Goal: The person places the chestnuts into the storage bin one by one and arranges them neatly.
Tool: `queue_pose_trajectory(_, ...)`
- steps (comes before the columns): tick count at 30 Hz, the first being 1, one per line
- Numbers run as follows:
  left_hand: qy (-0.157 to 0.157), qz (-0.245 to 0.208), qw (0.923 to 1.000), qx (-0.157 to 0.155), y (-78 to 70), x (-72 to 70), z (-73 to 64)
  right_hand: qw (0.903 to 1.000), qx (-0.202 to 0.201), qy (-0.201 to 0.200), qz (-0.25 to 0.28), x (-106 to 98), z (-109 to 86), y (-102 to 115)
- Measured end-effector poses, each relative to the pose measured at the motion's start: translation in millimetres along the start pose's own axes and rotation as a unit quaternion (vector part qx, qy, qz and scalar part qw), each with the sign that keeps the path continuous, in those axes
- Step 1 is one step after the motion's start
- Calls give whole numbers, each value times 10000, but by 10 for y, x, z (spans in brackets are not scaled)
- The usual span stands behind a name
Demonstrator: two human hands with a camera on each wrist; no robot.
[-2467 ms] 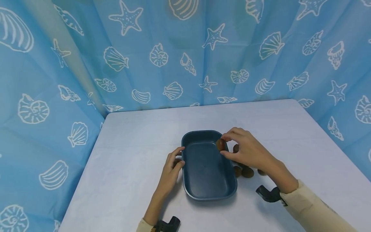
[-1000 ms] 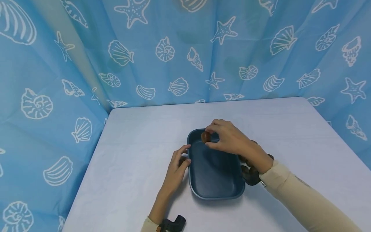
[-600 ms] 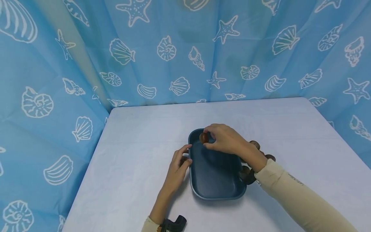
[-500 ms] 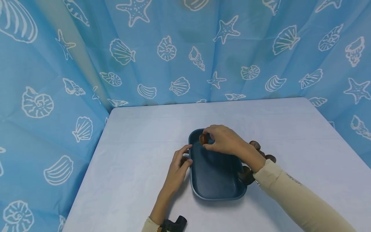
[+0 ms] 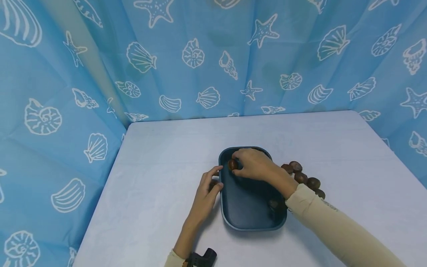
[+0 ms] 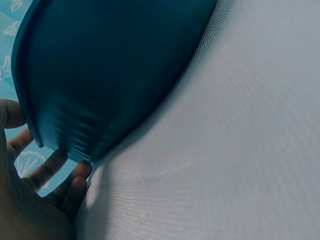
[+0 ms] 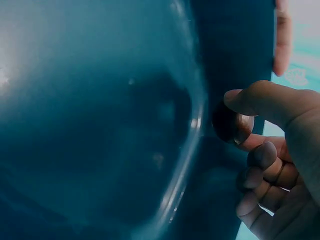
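Note:
My right hand [image 5: 255, 163] is over the far left part of a dark blue rectangular tray [image 5: 247, 218], pinching a glossy brown chestnut [image 5: 232, 164] between thumb and fingers. In the right wrist view the chestnut [image 7: 232, 124] is low beside the tray's inner wall [image 7: 220, 60], the thumb on top of it. My left hand [image 5: 204, 194] stays at the tray's left side, its thumb and fingertips touching the wall from outside. The left wrist view shows those fingertips [image 6: 52, 165] along the ribbed outer wall [image 6: 82, 127].
Several more chestnuts [image 5: 301, 178] lie in a group on the white tablecloth [image 5: 166, 155], right of the tray and partly hidden by my right forearm. A dark wrist camera [image 5: 276, 204] overlaps the tray's right edge. A blue shell-print curtain [image 5: 200, 59] hangs behind and beside the table.
My right hand has carried the chestnut from the tray's right rim leftward across it, then lower into the tray. More chestnuts at the right have come into view. The left hand keeps its place.

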State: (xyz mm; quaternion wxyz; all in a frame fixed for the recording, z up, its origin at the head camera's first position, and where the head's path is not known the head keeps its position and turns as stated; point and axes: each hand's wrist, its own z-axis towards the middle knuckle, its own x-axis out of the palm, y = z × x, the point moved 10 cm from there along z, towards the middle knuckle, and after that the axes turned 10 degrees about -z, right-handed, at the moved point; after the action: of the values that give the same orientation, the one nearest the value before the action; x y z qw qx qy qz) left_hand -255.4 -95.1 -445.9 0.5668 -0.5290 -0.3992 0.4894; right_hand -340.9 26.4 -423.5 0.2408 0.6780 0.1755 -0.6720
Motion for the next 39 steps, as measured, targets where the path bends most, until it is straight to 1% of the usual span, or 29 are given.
queue_pose_trajectory(5, 25, 8, 10000, -5, -21, 37, 7, 10000, 62, 14, -74, 51, -12, -25)
queue_pose_trajectory(13, 75, 29, 10000, -19, -46, 91, 17, 9998, 144, -117, -69, 90, -49, -66)
queue_pose_trajectory(20, 130, 13, 9999, -28, -40, 126, 23, 9996, 264, -9, 44, 143, -67, -90)
queue_pose_trajectory(23, 137, 47, 9999, -40, -37, 122, 19, 9996, 250, -63, 75, 76, -83, -88)
queue_pose_trajectory(30, 55, 82, 9999, -64, -27, 67, 9, 9979, 262, -309, 498, -239, -176, -50)
queue_pose_trajectory(35, -21, 76, 9999, -88, -17, 39, 0, 9960, 229, -554, 659, -408, -321, -36)
queue_pose_trajectory(39, -67, 90, 9999, -87, 2, 23, -3, 9947, 312, -686, 704, -488, -478, -91)
